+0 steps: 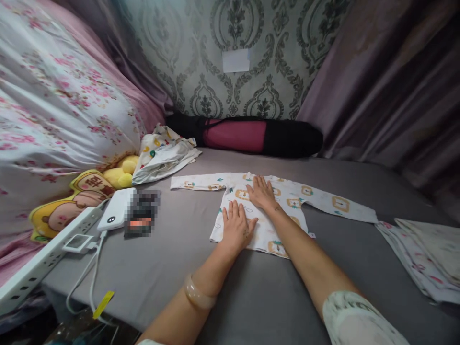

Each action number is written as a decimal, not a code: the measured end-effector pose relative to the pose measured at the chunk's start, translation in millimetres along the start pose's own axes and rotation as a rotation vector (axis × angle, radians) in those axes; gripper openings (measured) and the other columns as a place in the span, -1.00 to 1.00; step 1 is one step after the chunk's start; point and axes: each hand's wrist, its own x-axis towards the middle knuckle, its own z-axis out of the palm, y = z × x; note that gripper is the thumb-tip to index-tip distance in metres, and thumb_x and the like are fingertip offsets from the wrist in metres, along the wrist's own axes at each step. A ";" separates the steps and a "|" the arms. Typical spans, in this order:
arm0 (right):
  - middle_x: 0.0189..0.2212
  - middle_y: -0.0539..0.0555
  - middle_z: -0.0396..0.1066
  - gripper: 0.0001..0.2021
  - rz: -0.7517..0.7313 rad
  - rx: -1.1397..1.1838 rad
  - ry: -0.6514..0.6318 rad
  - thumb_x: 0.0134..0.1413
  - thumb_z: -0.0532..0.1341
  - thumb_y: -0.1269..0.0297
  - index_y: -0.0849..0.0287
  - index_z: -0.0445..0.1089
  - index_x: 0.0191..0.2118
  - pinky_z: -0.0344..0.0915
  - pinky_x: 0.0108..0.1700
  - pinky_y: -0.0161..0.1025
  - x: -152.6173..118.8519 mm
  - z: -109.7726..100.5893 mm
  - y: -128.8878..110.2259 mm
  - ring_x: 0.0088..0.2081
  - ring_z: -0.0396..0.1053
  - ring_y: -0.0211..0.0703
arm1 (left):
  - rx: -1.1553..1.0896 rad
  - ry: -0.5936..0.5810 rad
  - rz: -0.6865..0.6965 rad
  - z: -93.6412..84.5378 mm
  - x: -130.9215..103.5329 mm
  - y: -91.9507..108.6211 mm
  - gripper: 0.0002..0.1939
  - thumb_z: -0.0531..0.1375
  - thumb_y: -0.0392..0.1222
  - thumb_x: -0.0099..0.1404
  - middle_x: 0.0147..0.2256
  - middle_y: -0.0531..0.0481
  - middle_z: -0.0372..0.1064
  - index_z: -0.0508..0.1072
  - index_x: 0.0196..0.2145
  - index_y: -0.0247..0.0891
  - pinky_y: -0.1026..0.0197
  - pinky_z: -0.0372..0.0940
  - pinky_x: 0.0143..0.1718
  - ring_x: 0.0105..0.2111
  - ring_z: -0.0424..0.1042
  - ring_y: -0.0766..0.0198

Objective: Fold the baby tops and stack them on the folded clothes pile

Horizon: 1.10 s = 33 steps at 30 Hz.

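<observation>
A small white long-sleeved shirt (262,230) with tan lion prints lies spread on the grey sheet, both sleeves stretched out sideways. My left hand (237,224) rests flat on its lower left part, fingers spread. Higher up, near the neckline, my right hand (262,193) presses flat on the cloth with its fingers extended. Neither hand grips anything. The shirt's right sleeve reaches to a pile of folded clothes (424,258) at the right.
At the left lie a white power bank (117,209) with a cable, a long power strip (50,254) and a yellow cartoon cushion (89,191). Crumpled white clothes (165,155) sit farther back, beside a black and maroon long bag (247,135) against the wall.
</observation>
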 end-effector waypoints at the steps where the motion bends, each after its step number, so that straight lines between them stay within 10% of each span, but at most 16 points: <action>1: 0.38 0.25 -0.20 -0.33 0.004 -0.001 0.000 0.33 -0.25 0.03 0.44 -0.12 0.36 -0.38 0.34 0.02 -0.1 0.7 -0.6 0.38 -0.30 -0.01 | 0.005 -0.007 -0.001 -0.1 0.0 0.0 -0.26 -0.15 0.17 0.40 0.32 -0.37 -0.09 0.11 0.28 -0.52 -0.17 -0.13 0.29 0.34 -0.14 -0.09; 15: 0.37 0.27 -0.20 -0.34 -0.026 0.054 0.023 0.32 -0.24 0.04 0.43 -0.07 0.35 -0.37 0.35 -0.03 -49.0 -11.0 25.6 0.38 -0.29 0.00 | 0.020 -0.021 0.043 0.3 -2.2 0.2 -0.31 -0.11 0.12 0.39 0.31 -0.40 -0.08 0.13 0.26 -0.48 -0.20 -0.13 0.27 0.33 -0.14 -0.12; 33: 0.37 0.21 -0.18 -0.40 -0.174 0.042 0.010 0.30 -0.16 0.13 0.33 -0.03 0.36 -0.37 0.34 0.05 -142.5 -12.7 -2.2 0.38 -0.26 -0.01 | 0.014 0.018 0.058 0.0 -2.8 -3.0 -0.52 -0.09 -0.15 0.39 0.28 -0.33 0.05 0.21 0.18 -0.40 -0.14 -0.06 0.26 0.30 -0.01 -0.04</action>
